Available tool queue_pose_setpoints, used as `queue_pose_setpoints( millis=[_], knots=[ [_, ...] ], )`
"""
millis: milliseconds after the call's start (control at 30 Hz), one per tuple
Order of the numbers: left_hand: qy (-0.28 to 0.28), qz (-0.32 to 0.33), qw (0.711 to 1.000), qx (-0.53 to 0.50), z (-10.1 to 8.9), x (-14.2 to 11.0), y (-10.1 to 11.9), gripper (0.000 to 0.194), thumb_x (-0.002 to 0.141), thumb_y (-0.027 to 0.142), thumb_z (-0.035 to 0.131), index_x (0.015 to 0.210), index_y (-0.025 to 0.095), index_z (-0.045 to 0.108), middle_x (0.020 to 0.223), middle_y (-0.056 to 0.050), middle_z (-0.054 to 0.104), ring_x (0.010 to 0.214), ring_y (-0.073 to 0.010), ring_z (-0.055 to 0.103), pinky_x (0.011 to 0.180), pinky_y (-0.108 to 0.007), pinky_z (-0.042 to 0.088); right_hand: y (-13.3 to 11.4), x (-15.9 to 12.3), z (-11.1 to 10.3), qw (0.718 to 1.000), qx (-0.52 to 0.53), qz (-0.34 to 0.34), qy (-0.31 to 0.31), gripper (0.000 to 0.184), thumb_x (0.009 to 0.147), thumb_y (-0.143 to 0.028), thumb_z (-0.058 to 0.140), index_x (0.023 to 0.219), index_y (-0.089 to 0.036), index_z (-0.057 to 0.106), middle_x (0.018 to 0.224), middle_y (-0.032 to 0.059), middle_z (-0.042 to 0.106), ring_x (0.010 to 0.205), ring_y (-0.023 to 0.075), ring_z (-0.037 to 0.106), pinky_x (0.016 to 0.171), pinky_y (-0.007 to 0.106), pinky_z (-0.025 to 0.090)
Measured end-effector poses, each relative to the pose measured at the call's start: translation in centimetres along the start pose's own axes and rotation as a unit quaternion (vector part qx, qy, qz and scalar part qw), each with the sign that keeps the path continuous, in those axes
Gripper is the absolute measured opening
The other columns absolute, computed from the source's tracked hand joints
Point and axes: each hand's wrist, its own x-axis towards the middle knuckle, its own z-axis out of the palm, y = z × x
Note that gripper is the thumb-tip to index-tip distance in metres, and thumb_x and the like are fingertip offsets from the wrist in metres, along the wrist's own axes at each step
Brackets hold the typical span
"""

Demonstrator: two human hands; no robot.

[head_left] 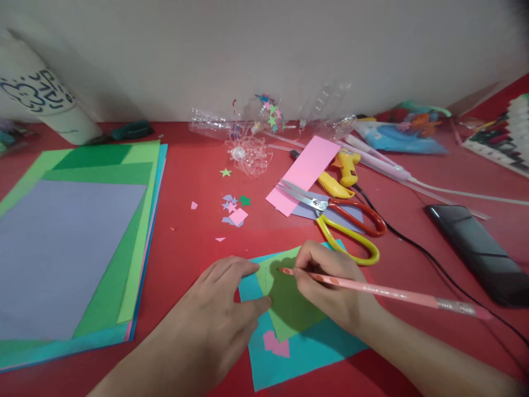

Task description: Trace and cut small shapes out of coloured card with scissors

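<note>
A pink pencil (384, 291) is pinched in my right hand (334, 281), its tip at the upper part of a green paper piece (289, 314). Faint lines show on that paper near the tip. My left hand (227, 309) lies with fingers apart, thumb and forefinger resting on the green paper's left edge. Beneath it is a larger turquoise sheet (264, 375), which carries small pink scraps (278, 345). Just beyond my right hand lie scissors with red and yellow handles (317, 204), across a pink paper strip (316, 162) and a purple piece (303, 211).
Coloured sheets (78, 248) are stacked at left, near a white bottle (53, 94). Small paper stars (244, 200) and scraps dot the middle. A yellow glue gun (347, 165) trails a black cord rightward, past a black phone (479, 251). Clear plastic packaging (210, 121) lies along the wall.
</note>
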Motion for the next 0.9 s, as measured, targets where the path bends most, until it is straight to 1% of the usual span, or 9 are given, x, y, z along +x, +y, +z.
queue_pose_setpoints(
  millis=[267,400,500,633,733,900],
  knots=[
    [-0.001,-0.01,1.0,-0.002,0.06,-0.24,-0.12,0.036,0.086,0.011,0.045,0.111,0.027,0.064,0.125,-0.012,0.05,0.114,-0.0284,0.049,0.091,-0.05,0.048,0.02,-0.1,0.11,1.0,0.025,0.007,0.009,0.016,0.073,-0.016,0.048,0.06,-0.022,0.04,0.049,-0.0078,0.04,0.042,0.008,0.037,0.039,0.018,0.027],
    [-0.004,-0.016,1.0,-0.004,0.16,-0.3,-0.12,0.037,0.086,0.011,0.046,0.113,0.028,0.063,0.125,-0.012,0.049,0.115,-0.0283,0.048,0.091,-0.05,0.047,-0.12,0.13,0.12,1.0,0.015,0.004,0.01,0.016,0.071,-0.016,0.047,0.059,-0.022,0.039,0.047,-0.0082,0.038,0.04,0.0078,0.036,0.038,0.018,0.026],
    [-0.008,-0.01,1.0,-0.005,0.18,-0.2,-0.1,0.036,0.086,0.01,0.046,0.113,0.027,0.063,0.125,-0.013,0.049,0.114,-0.0288,0.048,0.09,-0.051,0.048,-0.21,0.2,0.13,1.0,0.003,-0.001,0.01,0.016,0.071,-0.016,0.046,0.058,-0.022,0.039,0.047,-0.0076,0.039,0.041,0.0082,0.037,0.038,0.018,0.027],
    [-0.007,-0.015,1.0,-0.004,0.03,-0.1,0.0,0.036,0.086,0.009,0.045,0.112,0.027,0.063,0.124,-0.012,0.049,0.114,-0.0283,0.049,0.09,-0.05,0.048,-0.33,0.07,0.16,1.0,-0.004,-0.003,-0.014,0.016,0.071,-0.014,0.048,0.06,-0.022,0.04,0.048,-0.0072,0.041,0.043,0.0085,0.038,0.039,0.018,0.027],
    [-0.002,-0.012,1.0,-0.009,-0.12,-0.1,0.04,0.034,0.085,0.009,0.046,0.109,0.026,0.064,0.124,-0.012,0.05,0.114,-0.0279,0.049,0.091,-0.05,0.048,-0.48,-0.12,0.24,1.0,-0.005,-0.011,-0.027,0.018,0.072,-0.012,0.049,0.059,-0.022,0.04,0.048,-0.0076,0.039,0.043,0.008,0.035,0.039,0.018,0.026],
    [0.007,-0.007,1.0,-0.013,-0.1,-0.16,0.08,0.034,0.085,0.008,0.045,0.108,0.024,0.064,0.124,-0.013,0.051,0.113,-0.0275,0.05,0.092,-0.05,0.047,-0.4,-0.42,0.42,0.998,-0.012,-0.044,-0.048,0.02,0.073,-0.009,0.051,0.061,-0.021,0.04,0.05,-0.0084,0.039,0.043,0.007,0.034,0.04,0.018,0.025]
  ],
)
